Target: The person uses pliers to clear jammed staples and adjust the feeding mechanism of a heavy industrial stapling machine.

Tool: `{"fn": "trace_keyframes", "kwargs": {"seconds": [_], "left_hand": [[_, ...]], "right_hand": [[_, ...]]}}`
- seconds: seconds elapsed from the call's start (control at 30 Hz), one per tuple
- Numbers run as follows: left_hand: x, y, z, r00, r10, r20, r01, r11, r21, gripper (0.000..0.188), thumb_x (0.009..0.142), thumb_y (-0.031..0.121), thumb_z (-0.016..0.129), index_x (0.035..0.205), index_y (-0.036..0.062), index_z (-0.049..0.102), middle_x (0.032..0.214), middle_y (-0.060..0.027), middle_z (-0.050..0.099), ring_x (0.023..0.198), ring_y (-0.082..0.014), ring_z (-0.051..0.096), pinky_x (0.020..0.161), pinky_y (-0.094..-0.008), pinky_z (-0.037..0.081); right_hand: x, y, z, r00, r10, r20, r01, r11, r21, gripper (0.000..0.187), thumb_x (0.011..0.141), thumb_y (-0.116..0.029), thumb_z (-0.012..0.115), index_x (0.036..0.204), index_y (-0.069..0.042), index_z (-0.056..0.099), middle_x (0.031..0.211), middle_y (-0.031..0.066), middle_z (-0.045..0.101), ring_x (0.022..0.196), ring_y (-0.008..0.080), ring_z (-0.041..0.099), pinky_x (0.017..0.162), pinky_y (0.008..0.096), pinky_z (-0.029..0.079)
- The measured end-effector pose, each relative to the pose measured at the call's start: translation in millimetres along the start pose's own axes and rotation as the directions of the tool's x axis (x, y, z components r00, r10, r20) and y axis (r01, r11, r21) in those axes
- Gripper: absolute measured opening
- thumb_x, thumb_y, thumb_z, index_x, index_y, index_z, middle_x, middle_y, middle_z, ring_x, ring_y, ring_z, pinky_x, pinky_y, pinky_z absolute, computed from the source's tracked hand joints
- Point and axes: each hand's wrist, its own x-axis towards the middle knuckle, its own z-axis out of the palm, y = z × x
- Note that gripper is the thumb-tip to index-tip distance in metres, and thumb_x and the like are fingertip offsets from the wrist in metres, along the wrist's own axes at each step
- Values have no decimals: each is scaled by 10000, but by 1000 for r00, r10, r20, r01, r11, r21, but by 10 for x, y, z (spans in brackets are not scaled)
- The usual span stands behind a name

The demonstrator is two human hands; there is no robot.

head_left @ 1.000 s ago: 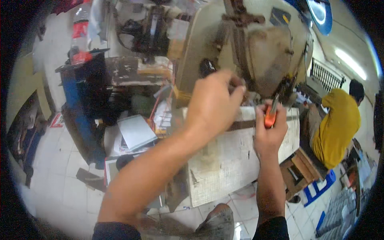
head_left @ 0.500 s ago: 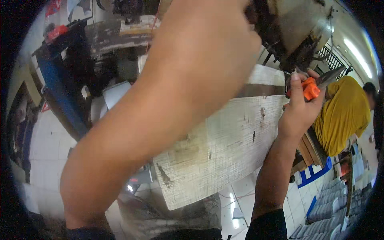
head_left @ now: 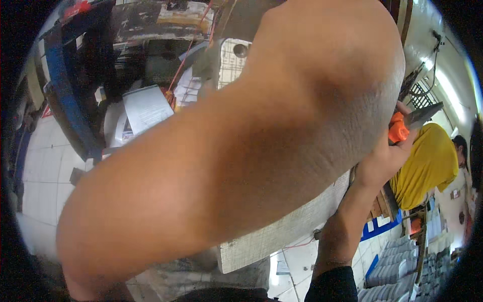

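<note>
My left forearm sweeps across the middle of the view, very close. My left hand (head_left: 337, 55) is at the upper middle; its fingers are hidden, so what they do cannot be seen. Farther right, my right hand (head_left: 385, 161) is closed on an orange-handled tool (head_left: 398, 128) with a dark, pointed blade directed up and right. Beneath my left arm lies a worn, whitish board (head_left: 271, 241) with fine crossed lines. Its far corner has a round hole; most of its surface is covered by the arm.
Papers (head_left: 146, 110) lie at the left, beside a blue metal beam (head_left: 68, 113). A person in a yellow shirt (head_left: 427, 161) is at the right. Stacks of grey material (head_left: 397, 256) stand on the tiled floor at lower right.
My left arm has moved right and nearer, now covering most of the board and part of my right hand. The orange-handled tool stays in my right hand.
</note>
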Motion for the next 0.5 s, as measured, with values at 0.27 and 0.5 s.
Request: {"fn": "trace_keyframes", "kwargs": {"seconds": [0.27,0.5], "left_hand": [[10,38,-33,1000,18,25,-18,1000,12,157,888,65,632,1009,-34,630,904,-91,693,831,-131,651,760,-271,508],[20,109,55,996,21,85,-24,999,24,155,894,50,624,1027,-29,627,934,-82,690,866,-127,648,791,-265,504]], "right_hand": [[-17,-77,-16,998,53,-25,-52,998,29,296,896,-45,662,1163,-13,539,965,56,628,886,121,581,824,257,458],[50,53,-169,979,182,-91,-176,982,69,303,888,-42,664,1160,-12,534,947,51,629,878,121,581,820,257,459]]}}
